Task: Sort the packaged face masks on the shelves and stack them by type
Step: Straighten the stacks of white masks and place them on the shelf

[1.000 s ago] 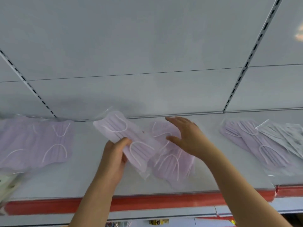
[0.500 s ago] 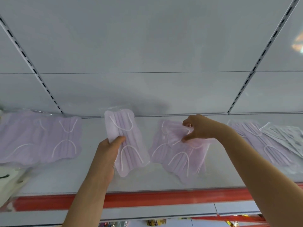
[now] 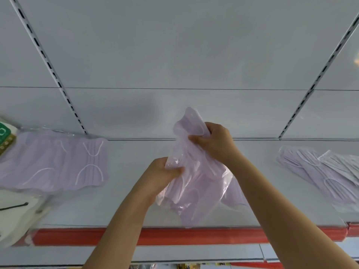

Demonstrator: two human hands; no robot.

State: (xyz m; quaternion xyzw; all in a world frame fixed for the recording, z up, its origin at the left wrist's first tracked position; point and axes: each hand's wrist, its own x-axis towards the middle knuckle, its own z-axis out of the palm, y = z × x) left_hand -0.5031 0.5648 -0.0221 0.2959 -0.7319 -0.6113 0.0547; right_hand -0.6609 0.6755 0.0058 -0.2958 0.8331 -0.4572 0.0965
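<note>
Masks in clear wrappers, lilac ones — that's what I'm sorting. Head view, the only one I get: both my hands are up over the middle of the shelf point(image 3: 124, 214), gathering a bundle of lilac masks point(image 3: 196, 181). My left hand point(image 3: 165, 176) is clamped on the bundle's lower left edge, thumb across the plastic. My right hand point(image 3: 213, 141) is pinching the top end, fingers curled round it. The bundle's lower part looks to be sagging onto the shelf, though blur makes contact hard to call.

Left pile of lilac masks point(image 3: 58, 164) lies flat near the back of the shelf. Right pile point(image 3: 314, 175) holds more lilac packs, with a few white masks point(image 3: 347, 167) overlapping its far right side. White packets point(image 3: 17, 212) sit at the far left front edge, blurred.

Step in hand, I'd say: squaring up same-type packs into one stack. Next move — carry the bundle to a matching lilac pile and lay it flat on top; slippery wrappers may slide, so keep both grips until it's down.
</note>
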